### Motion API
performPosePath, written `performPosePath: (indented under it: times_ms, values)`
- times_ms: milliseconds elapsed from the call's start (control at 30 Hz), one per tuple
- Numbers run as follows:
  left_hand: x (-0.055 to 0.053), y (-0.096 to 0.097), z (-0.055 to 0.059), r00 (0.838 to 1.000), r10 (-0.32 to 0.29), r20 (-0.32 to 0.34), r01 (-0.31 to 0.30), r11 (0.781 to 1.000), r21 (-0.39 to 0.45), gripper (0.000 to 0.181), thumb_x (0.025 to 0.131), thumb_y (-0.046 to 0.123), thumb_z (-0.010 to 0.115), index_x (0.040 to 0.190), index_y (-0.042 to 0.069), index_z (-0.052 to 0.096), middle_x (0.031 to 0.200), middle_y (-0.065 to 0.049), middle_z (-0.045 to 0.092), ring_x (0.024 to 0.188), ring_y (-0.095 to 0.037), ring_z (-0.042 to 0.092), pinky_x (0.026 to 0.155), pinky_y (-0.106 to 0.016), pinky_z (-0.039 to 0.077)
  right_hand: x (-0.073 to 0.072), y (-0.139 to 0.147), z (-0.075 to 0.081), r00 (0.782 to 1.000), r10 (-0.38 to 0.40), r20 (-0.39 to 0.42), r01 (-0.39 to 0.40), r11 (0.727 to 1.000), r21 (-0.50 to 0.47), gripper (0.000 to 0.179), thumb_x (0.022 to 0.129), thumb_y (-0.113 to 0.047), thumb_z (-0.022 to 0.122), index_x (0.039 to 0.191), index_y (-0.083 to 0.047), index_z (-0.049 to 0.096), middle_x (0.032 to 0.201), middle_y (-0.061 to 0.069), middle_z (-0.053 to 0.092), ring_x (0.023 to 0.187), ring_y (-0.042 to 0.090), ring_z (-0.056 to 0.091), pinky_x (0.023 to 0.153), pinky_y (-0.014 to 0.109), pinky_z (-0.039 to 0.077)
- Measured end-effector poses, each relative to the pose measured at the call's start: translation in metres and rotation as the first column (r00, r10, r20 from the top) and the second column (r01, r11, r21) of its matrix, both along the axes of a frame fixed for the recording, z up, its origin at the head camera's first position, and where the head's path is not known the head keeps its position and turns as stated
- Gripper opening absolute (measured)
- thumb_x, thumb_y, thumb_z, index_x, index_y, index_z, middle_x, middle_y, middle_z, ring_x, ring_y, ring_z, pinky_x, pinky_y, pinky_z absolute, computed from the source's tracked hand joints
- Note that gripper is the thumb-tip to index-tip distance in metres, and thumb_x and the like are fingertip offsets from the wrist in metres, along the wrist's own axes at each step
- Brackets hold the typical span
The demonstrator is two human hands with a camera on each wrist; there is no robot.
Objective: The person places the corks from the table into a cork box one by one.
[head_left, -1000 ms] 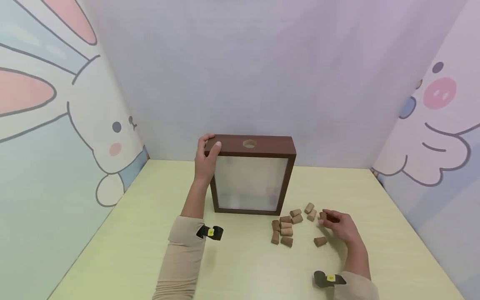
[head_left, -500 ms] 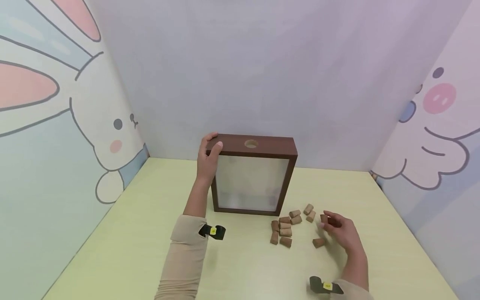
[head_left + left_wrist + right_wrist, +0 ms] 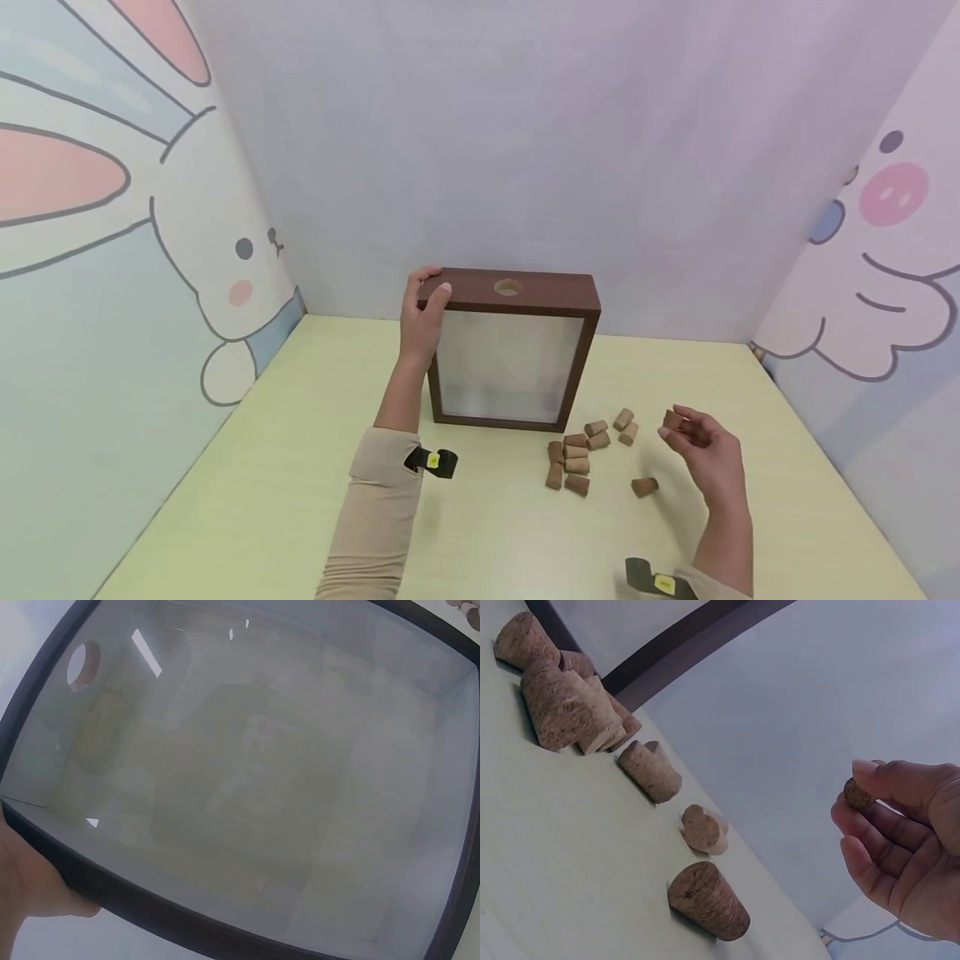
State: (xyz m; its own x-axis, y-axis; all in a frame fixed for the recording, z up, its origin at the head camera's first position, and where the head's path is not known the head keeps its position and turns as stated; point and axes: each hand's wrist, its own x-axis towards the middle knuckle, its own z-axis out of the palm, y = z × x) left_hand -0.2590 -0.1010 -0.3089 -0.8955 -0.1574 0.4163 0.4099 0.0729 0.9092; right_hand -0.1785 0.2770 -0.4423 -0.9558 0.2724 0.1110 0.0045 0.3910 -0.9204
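A dark brown wooden box frame (image 3: 555, 292) with a clear front pane stands upright on the table, a round hole (image 3: 507, 287) in its top. My left hand (image 3: 422, 327) grips the top left corner, thumb on the front edge and fingers over the back. In the left wrist view the frame's inside (image 3: 262, 780) shows through the pane, bare of corks. My right hand (image 3: 708, 454) pinches a cork (image 3: 672, 420) between thumb and fingertips, raised above the table; the right wrist view shows the cork's end (image 3: 858, 793). A lone darker cork (image 3: 644, 487) lies left of that hand.
Several corks (image 3: 577, 452), light and dark, lie clustered on the pale yellow table (image 3: 337, 500) by the frame's lower right corner. Two lighter corks (image 3: 624, 418) lie just right of them. A curtain (image 3: 525, 150) hangs behind, and cartoon-printed side panels (image 3: 247, 208) flank the table.
My right hand has lifted the cork off the table and moved slightly right with it. The left hand keeps its grip on the frame. The head view has shifted a little.
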Motion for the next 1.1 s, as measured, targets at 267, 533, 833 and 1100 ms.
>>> performPosePath:
  times_ms: [267, 533, 833, 1100]
  values:
    - [0.002, 0.001, 0.001, 1.0, -0.002, -0.012, 0.002, 1.0, 0.001, 0.042, 0.092, 0.021, 0.049, 0.13, 0.004, 0.044, 0.14, -0.009, 0.035, 0.129, -0.022, 0.027, 0.098, -0.048, 0.025, -0.008, -0.008, 0.01, 0.998, 0.028, -0.05, -0.028, 1.0, 0.0, 0.049, 0.083, -0.018, 0.07, 0.124, 0.001, 0.052, 0.1, -0.002, 0.063, 0.083, -0.002, 0.059, 0.069, 0.016, 0.046]
    - [-0.012, -0.001, -0.012, 1.0, -0.02, 0.002, 0.02, 1.0, 0.021, 0.042, 0.089, 0.027, 0.05, 0.128, 0.01, 0.046, 0.141, -0.005, 0.034, 0.13, -0.02, 0.027, 0.099, -0.05, 0.024, -0.022, -0.018, 0.016, 0.986, 0.067, -0.154, -0.081, 0.993, -0.081, 0.042, 0.081, -0.01, 0.071, 0.115, 0.004, 0.052, 0.093, -0.01, 0.065, 0.08, 0.0, 0.061, 0.069, 0.016, 0.047]
    - [-0.027, -0.007, -0.026, 1.0, -0.02, -0.008, 0.02, 1.0, 0.012, 0.041, 0.09, 0.033, 0.052, 0.127, 0.017, 0.048, 0.141, 0.002, 0.034, 0.128, -0.015, 0.027, 0.097, -0.049, 0.025, -0.037, -0.043, 0.033, 0.954, 0.119, -0.274, -0.2, 0.936, -0.29, 0.037, 0.08, 0.003, 0.068, 0.111, 0.006, 0.048, 0.091, -0.001, 0.068, 0.082, 0.007, 0.064, 0.072, 0.02, 0.048]
    - [-0.006, -0.004, -0.003, 0.998, -0.058, -0.009, 0.058, 0.998, 0.007, 0.044, 0.09, 0.023, 0.05, 0.128, 0.002, 0.043, 0.142, -0.007, 0.031, 0.132, -0.021, 0.022, 0.099, -0.051, 0.023, -0.046, -0.063, 0.051, 0.954, 0.047, -0.296, -0.18, 0.881, -0.438, 0.032, 0.079, 0.005, 0.069, 0.105, -0.002, 0.051, 0.088, 0.0, 0.067, 0.085, 0.011, 0.063, 0.075, 0.021, 0.048]
